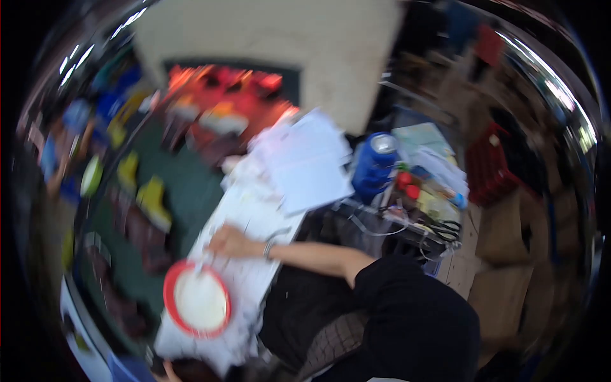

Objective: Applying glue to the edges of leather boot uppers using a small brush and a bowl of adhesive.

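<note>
My right hand (230, 242) is closed at the upper rim of a red-rimmed bowl (170, 304) holding white liquid (198, 302). A small pale piece shows between this hand and the rim, too blurred to name. The bowl sits on a white-covered work surface (245, 280). At the lower edge, on the left, part of my left hand (167, 372) shows, its fingers closed against a dark brown thing (194, 369). Most of that hand and the thing are cut off by the frame.
Brown boots (143, 239) and yellow pieces (153, 200) lie on a green conveyor (184, 204) leading to a red-lit opening (229, 95). Papers (305, 162), a blue jug (374, 167) and a cluttered box (420, 204) are beyond my arm. Cardboard boxes (503, 296) stand right.
</note>
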The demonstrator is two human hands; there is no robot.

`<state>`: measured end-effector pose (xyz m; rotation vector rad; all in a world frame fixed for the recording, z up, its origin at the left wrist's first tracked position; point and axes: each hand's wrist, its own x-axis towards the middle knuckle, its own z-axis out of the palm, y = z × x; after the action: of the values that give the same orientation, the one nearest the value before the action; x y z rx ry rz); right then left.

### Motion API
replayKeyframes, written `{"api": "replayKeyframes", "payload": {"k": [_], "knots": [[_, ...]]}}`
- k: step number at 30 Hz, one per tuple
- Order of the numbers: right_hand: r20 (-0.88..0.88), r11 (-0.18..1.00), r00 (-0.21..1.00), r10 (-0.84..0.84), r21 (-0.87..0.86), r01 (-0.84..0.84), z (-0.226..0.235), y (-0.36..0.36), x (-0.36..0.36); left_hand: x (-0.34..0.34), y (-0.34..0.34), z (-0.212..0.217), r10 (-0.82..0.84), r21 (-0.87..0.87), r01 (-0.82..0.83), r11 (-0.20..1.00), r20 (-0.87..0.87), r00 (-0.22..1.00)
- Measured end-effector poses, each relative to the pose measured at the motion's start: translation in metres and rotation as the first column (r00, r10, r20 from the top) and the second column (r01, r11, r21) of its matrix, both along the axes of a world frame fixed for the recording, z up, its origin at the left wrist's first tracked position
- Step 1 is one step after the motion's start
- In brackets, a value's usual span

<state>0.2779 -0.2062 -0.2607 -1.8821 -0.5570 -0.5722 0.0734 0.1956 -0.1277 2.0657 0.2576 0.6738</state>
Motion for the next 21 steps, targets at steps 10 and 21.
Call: {"api": "replayKeyframes", "payload": {"k": [10, 21], "knots": [[-0.123, 0.92, 0.992, 0.041, -0.382, -0.085, 0.124, -0.029, -0.031, -0.041, -0.045, 0.056, 0.048, -0.284, -0.117, 0.952, -0.24, 0.97], [0.053, 0.838, 0.996, 0.069, -0.544, -0.029, 0.143, -0.022, -0.044, -0.021, -0.098, 0.073, -0.332, -0.543, 0.135, 0.829, -0.283, 0.9]]}}
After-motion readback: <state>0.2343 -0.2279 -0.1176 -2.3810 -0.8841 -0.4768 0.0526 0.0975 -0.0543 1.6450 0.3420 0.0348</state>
